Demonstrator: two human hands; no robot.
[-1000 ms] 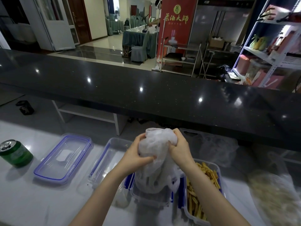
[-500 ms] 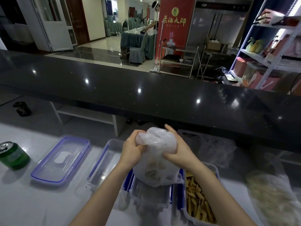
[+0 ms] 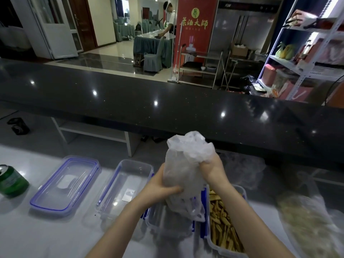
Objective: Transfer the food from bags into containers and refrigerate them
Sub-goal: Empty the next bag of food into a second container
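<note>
Both hands are clamped on the plastic bag: the right hand bunches its far upper end, the left hand squeezes its middle from the left, forearms reaching in from the near edge. The bag hangs mouth-down over the clear container. If the loose mouth swings sideways, food could spill onto the white surface or into the filled container touching it on the right. An empty container and lid lie to the left.
</note>
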